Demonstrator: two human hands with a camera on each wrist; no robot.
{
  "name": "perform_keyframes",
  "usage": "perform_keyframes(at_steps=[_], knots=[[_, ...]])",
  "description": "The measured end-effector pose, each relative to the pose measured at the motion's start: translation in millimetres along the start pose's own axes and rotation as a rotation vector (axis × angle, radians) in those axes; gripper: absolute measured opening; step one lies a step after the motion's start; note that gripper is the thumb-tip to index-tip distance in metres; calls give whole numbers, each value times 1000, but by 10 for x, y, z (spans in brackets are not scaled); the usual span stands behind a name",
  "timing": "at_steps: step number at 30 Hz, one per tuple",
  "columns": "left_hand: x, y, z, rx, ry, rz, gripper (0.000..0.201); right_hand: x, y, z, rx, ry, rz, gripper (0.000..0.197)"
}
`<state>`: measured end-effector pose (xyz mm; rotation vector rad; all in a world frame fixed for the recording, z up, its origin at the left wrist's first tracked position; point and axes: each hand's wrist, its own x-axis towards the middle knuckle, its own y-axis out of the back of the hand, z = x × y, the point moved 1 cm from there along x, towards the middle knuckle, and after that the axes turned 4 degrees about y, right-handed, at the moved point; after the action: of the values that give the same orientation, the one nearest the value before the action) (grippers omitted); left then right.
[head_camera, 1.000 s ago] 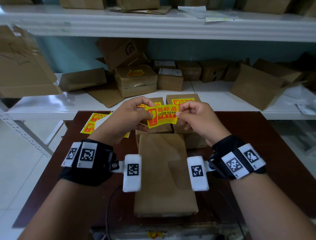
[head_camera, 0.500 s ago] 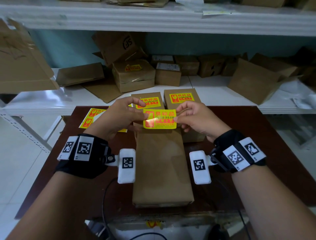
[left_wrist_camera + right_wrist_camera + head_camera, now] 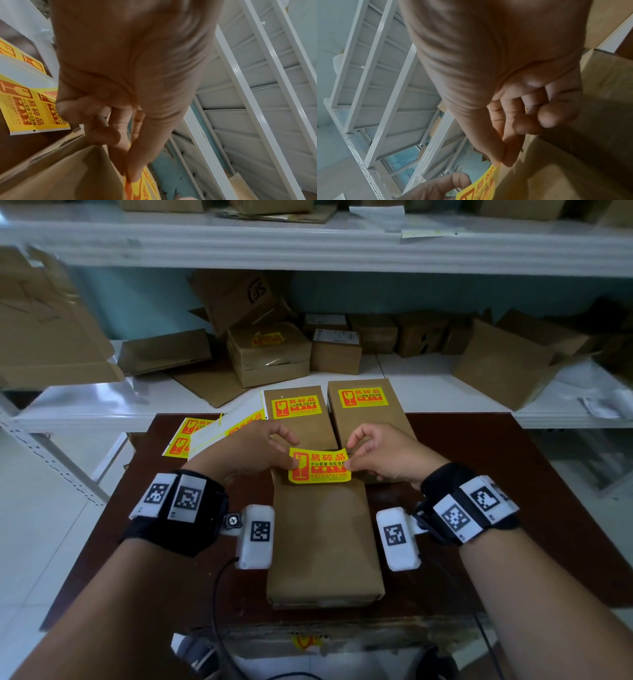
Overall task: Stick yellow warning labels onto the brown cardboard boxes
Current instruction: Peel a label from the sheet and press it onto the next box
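Both hands, left hand (image 3: 253, 451) and right hand (image 3: 383, 455), pinch opposite ends of one yellow warning label (image 3: 320, 469), held over the far end of the nearest cardboard box (image 3: 323, 542).

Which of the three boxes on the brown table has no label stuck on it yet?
The nearest box, under the label both hands hold; the two behind already have labels.

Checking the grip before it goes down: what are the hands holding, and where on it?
One yellow warning label: left hand pinches its left edge, right hand its right edge, over the nearest brown box.
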<state>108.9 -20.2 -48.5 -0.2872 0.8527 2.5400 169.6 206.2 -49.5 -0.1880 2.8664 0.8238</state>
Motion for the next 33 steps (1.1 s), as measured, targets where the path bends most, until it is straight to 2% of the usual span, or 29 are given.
perform_keyframes(at_steps=[16,33], knots=[[15,7,-32,129,-1,-52,28,-31,-14,-44,-85,-23,-69,32],[-10,-9,-12,134,-13,-51,27,-4,-28,-5,-104,-49,-86,34]])
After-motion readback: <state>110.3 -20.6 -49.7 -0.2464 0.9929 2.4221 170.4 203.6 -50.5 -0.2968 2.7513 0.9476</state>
